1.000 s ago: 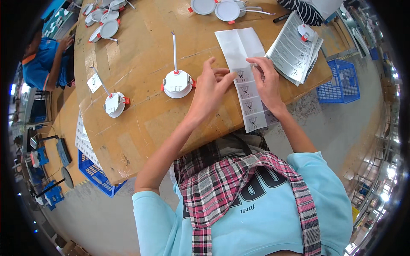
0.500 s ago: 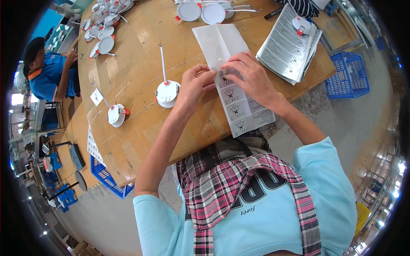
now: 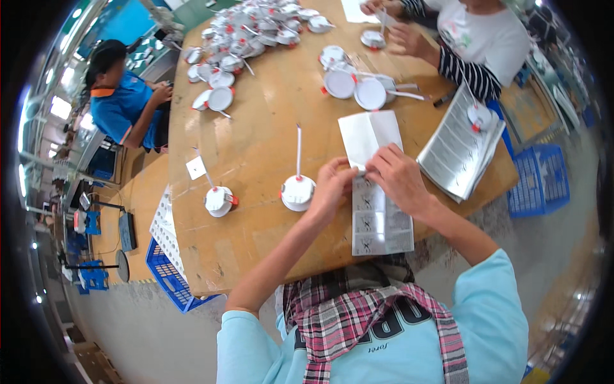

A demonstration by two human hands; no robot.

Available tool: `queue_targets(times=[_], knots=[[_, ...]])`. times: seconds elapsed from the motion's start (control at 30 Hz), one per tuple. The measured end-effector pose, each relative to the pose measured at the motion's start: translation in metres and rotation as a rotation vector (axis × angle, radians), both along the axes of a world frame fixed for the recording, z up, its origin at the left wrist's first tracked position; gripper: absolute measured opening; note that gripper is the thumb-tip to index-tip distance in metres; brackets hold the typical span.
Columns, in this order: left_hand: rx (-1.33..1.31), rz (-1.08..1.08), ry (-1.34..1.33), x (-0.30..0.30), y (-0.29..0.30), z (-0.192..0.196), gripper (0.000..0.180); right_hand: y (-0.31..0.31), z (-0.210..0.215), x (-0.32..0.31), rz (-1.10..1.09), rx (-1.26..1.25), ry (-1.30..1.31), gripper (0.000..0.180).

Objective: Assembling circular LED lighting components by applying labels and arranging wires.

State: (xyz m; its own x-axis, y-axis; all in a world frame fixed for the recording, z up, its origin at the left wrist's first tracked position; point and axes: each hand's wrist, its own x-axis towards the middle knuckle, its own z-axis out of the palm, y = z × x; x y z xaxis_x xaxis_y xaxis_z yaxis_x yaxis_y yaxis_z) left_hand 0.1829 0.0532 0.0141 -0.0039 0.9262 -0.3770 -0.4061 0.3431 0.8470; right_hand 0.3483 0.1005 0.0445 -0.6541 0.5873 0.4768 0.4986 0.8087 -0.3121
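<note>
A long sheet of silver stickers (image 3: pixel 382 232) lies before me, its upper part bare white backing, its lower end reaching the table's near edge. My left hand (image 3: pixel 334 185) pinches it at the left edge, by the topmost row of printed stickers. Curled over the same row, my right hand (image 3: pixel 398 178) has its fingertips close to the left ones; whether a sticker is lifted between them is hidden. Just left of my left hand sits a round white downlight (image 3: pixel 298 193), its cable standing up. Farther left is another downlight (image 3: pixel 219 201) with a small white tag (image 3: pixel 196 168) on its wire.
A big pile of downlights (image 3: pixel 256 32) covers the far table, and several more lie nearer (image 3: pixel 369 93). At right, a downlight (image 3: pixel 478 116) rests on stacked sticker sheets (image 3: pixel 457 147). Blue crates (image 3: pixel 538 179) stand beside the table. Co-workers sit at the far side and left.
My view has tilted up, so the table sits lower in it and a co-worker across the table has come into sight. Both hands stay at the same sticker row, fingertips a little closer together.
</note>
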Motion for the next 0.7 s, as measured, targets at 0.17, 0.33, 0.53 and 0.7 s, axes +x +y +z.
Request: queue_targets(times=[0.17, 0.33, 0.53, 0.7], knots=[[0.05, -0.014, 0.063, -0.002, -0.0028, -0.003, 0.034, 0.0, 0.0023, -0.0028, -0.01, -0.029, -0.047, 0.018], [0.086, -0.005, 0.098, -0.0022, -0.0047, -0.0042, 0.036, -0.0032, 0.0071, -0.0038, -0.011, -0.006, -0.078, 0.019], [0.087, -0.006, 0.105, -0.0004, -0.0023, -0.0018, 0.037, 0.0003, 0.0038, -0.0032, -0.007, 0.027, -0.032, 0.019], [0.097, 0.006, 0.107, 0.001, 0.0001, -0.0086, 0.036, 0.001, 0.0084, -0.0036, -0.021, 0.007, -0.076, 0.019]])
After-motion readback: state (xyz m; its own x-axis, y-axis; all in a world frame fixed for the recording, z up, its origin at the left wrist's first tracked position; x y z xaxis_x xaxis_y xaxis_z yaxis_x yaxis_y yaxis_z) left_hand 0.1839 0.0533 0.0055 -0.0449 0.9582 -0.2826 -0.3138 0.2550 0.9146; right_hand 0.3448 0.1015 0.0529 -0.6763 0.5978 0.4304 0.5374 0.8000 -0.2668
